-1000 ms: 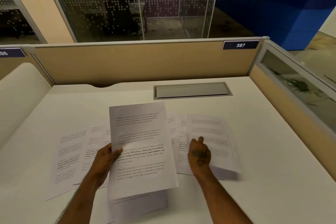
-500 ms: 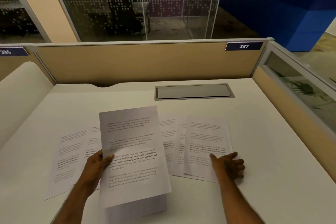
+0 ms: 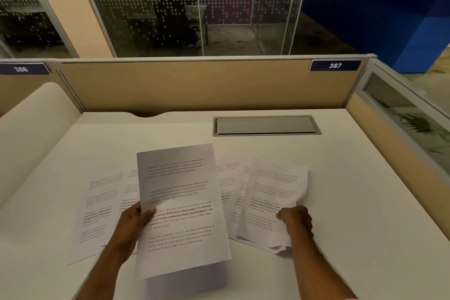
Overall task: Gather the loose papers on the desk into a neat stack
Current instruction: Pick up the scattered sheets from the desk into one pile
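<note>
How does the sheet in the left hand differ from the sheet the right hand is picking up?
The left hand holds its sheet lifted clear of the desk, flat and nearly upright toward the camera. The sheet in the right hand, the rightmost sheet, is only partly raised, its far end low over the spread papers. The left sheet looks smooth; the right one is crumpled along the edge where the fingers pinch it. Both are white pages carrying similar blocks of printed text.

A dark blue plate [image 3: 335, 65] on the partition's right end reads "387"; a matching plate [image 3: 22, 68] at the left reads "386". The raised printed sheet [image 3: 180, 209] carries bold text reading "of living. Defined by a slower pace. It is centered around strong community bonds, local traditions".
</note>
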Available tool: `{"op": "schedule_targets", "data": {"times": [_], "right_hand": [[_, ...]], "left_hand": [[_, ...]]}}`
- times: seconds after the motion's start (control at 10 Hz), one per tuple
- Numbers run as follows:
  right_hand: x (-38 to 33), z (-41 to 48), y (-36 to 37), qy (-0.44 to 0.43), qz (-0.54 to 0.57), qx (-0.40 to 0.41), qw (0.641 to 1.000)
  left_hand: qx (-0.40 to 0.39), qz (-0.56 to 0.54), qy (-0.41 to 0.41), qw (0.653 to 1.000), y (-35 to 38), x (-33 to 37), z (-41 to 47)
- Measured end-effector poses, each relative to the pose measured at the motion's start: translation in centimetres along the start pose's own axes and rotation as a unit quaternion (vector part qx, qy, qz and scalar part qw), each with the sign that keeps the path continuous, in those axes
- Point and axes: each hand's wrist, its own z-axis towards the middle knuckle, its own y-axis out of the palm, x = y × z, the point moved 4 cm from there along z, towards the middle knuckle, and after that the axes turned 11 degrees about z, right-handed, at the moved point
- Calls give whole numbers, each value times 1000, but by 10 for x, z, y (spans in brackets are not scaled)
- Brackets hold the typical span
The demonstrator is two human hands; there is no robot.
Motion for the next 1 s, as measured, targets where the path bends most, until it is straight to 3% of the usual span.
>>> {"op": "schedule_targets", "data": {"times": [0.1, 0.2, 0.4, 0.6, 0.8, 1.0], "right_hand": [[-6, -13, -3, -5, 24, 2, 1000], [-23, -17, -10, -66, 92, -19, 993], [-86, -41, -64, -165, 344, -177, 907], [-141, -89, -72, -184, 400, -354, 825], [-131, -137, 3, -165, 312, -437, 827], [-110, -151, 61, -186, 258, -407, 856]], "left_hand": [[-1, -1, -1, 1000, -1, -1, 0], [0, -4, 1, 1000, -1, 1, 1], [23, -16, 9, 1000, -12, 12, 3], [31, -28, 20, 999, -17, 26, 5], [3, -44, 44, 998, 1, 49, 3], [-32, -31, 72, 996, 13, 60, -13]]}}
